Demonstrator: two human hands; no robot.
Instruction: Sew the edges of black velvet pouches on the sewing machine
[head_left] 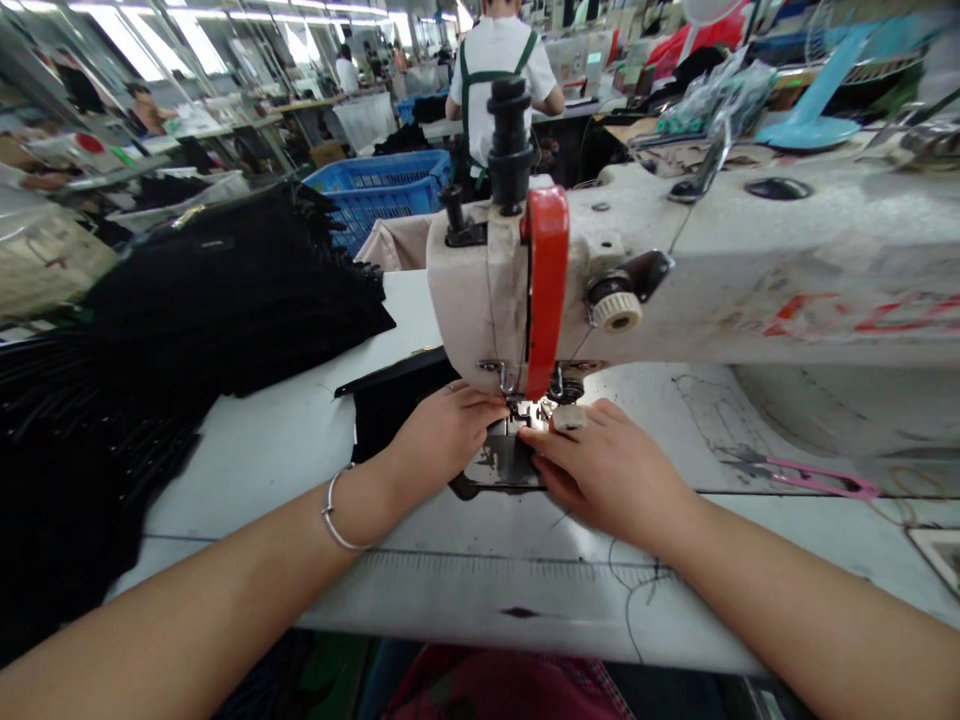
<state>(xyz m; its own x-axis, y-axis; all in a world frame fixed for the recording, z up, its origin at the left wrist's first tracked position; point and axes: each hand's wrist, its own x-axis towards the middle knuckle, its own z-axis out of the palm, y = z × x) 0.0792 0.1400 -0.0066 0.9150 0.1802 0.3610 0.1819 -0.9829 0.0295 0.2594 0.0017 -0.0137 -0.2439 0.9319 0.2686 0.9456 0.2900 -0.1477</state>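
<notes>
A white sewing machine (469, 295) with a red lever guard (547, 290) stands over the work, its small lamp lighting the presser foot (517, 410). My left hand (442, 430) presses on a piece of black fabric (382, 410), fingertips close to the foot's left side. On the right, my right hand (611, 475) has its fingers bent together beside the foot, partly behind a small pale block (570, 418) on the machine. Whatever those fingers pinch is hidden. Below the foot lies the metal needle plate (491, 462).
Stacked black fabric pieces (232, 290) cover the table's left side. Pink thread snips (814, 478) lie right of my right hand. Loose thread (630, 590) trails over the ruler-marked front edge (480, 570). Behind are a blue basket (382, 185) and a person in a green apron (499, 60).
</notes>
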